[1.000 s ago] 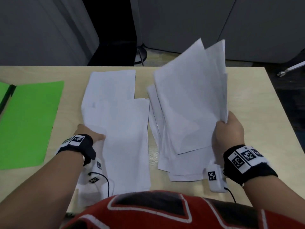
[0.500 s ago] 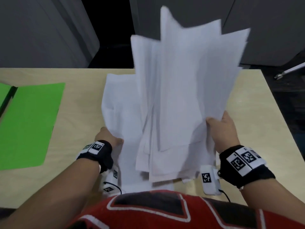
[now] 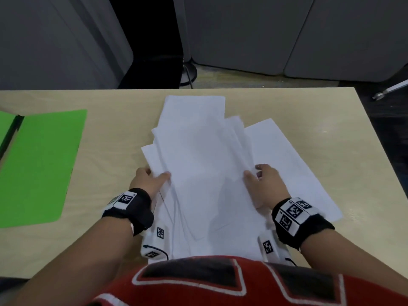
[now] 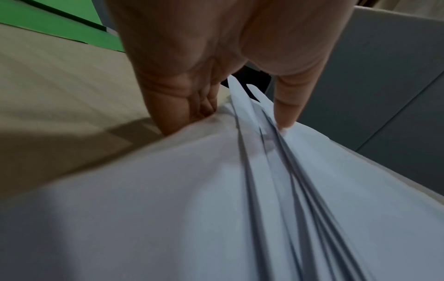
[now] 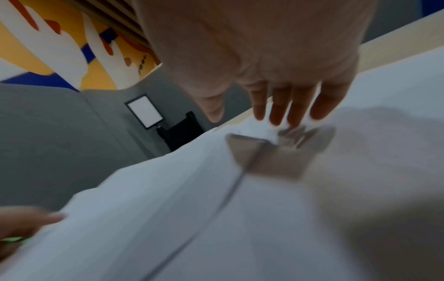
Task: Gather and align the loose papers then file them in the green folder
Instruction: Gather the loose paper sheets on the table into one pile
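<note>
Pale wooden bench carries thin, floppy white paper sheets (slippery); your left hand pinches their edge, right hand rests open on them. Grip both long sides.

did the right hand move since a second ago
Yes. The right hand came down and leftward, from holding sheets raised to lying on the papers on the table.

An office, by the look of it: a pale wood-laminate desk across the middle of the head view, grey fabric partition panels along the top, and a small white framed sign at centre left of the right-wrist view.
</note>
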Motion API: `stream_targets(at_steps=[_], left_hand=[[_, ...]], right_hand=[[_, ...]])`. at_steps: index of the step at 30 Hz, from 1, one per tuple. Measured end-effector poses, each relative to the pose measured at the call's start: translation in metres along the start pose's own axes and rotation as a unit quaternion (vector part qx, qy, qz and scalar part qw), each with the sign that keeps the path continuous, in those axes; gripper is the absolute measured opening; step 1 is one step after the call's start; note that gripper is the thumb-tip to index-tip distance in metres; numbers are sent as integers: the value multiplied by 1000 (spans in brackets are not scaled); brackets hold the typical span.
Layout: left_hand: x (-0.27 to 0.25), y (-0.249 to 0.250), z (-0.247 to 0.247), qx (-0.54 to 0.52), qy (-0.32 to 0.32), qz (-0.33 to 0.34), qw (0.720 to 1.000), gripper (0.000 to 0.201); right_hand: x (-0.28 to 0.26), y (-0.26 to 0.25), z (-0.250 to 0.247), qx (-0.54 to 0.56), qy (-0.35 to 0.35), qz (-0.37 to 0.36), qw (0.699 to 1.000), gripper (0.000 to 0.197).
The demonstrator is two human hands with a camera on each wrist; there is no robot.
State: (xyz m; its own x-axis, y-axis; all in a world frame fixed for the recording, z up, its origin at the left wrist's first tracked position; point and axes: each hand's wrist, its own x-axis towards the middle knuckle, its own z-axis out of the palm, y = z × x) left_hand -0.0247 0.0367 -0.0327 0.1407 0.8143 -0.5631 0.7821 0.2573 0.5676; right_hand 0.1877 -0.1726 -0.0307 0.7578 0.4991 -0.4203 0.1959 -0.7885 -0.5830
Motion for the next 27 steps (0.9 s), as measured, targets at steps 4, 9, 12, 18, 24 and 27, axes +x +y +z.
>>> stream_targets(at_steps=[4, 9, 12, 18, 24, 27], left_hand=[[-5, -5, 9, 15, -6, 0, 1000, 77], [-10, -4, 17, 30, -17, 12, 999, 88], [-9, -4, 20, 43, -19, 20, 999, 89], [3, -4, 15, 15, 20, 9, 1000, 75], [23, 11, -3, 32, 71, 38, 996, 36], [29, 13, -7, 32, 57, 42, 997, 33]], right_hand=[[13, 29, -16, -149, 126, 121, 973, 76], [15, 45, -30, -209, 132, 169, 954, 99], [20, 42, -41, -144, 92, 171, 970, 58], [5, 8, -54, 35, 181, -8, 983, 17], [-35, -46, -73, 291, 308, -189, 886, 12], [-53, -60, -77, 370, 312, -245, 840, 24]])
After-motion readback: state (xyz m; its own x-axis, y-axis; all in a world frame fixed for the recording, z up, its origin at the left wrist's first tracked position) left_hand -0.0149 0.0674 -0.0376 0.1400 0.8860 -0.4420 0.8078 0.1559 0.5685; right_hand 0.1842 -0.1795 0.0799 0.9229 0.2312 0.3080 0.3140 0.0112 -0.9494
